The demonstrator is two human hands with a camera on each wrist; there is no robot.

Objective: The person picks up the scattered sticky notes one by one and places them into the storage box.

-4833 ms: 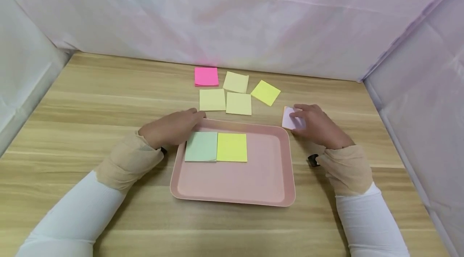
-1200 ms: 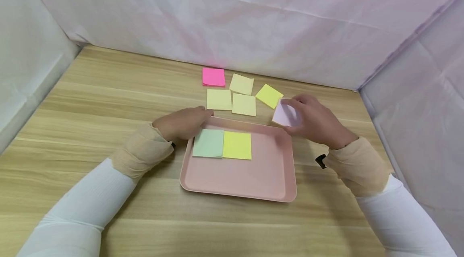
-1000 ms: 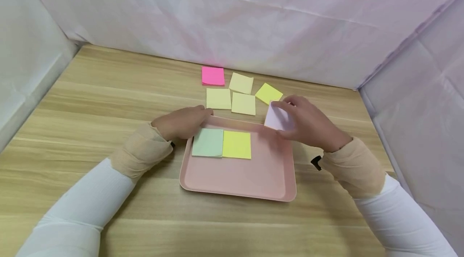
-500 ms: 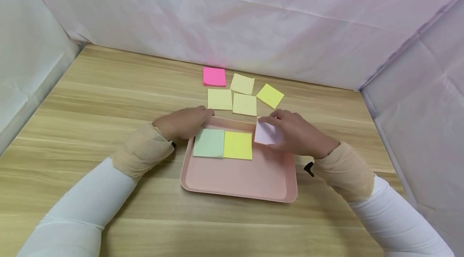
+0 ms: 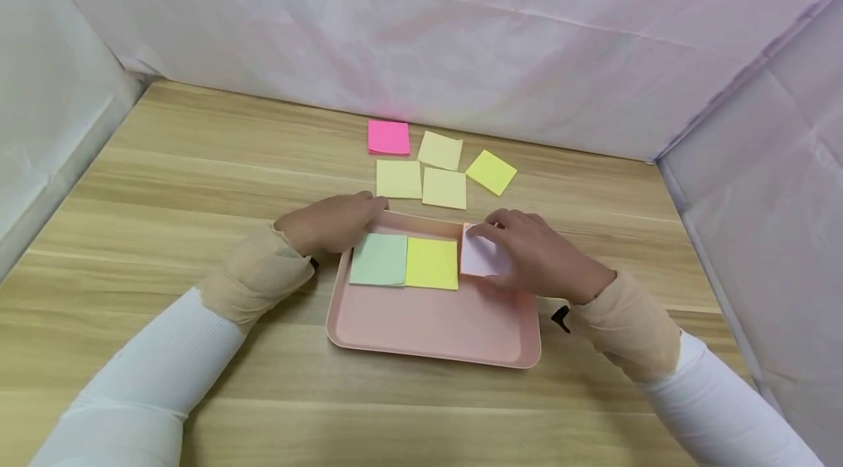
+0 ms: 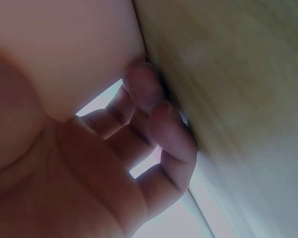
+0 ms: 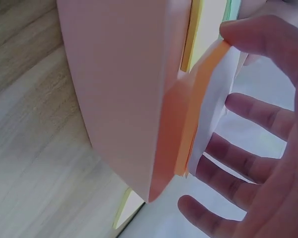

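Note:
My right hand (image 5: 541, 256) pinches a sticky note pad (image 5: 478, 253) between thumb and fingers. The pad has a pale lilac face, and the right wrist view shows its orange edge (image 7: 201, 96). It lies tilted within the right part of the pink tray (image 5: 428, 324), close beside a bright yellow sticky note pad (image 5: 431, 263). A pale green sticky note pad (image 5: 378, 260) lies flat left of the yellow one. At the tray's far left corner, my left hand (image 5: 329, 224) grips the wall; in the left wrist view its curled fingers (image 6: 174, 131) reach down outside the tray.
Beyond the tray, on the wooden table (image 5: 197, 152), lie a hot pink sticky note pad (image 5: 388, 137), several pale yellow pads (image 5: 444, 189) and a tilted bright yellow pad (image 5: 491, 172). A white cloth (image 5: 421, 28) hangs along the table's back edge, with further cloth (image 5: 784, 181) on the right.
My right hand has lifted the lilac-faced pad off the table, carried it left over the rim and lowered it into the tray by the yellow pad. My left hand has stayed at the tray's corner.

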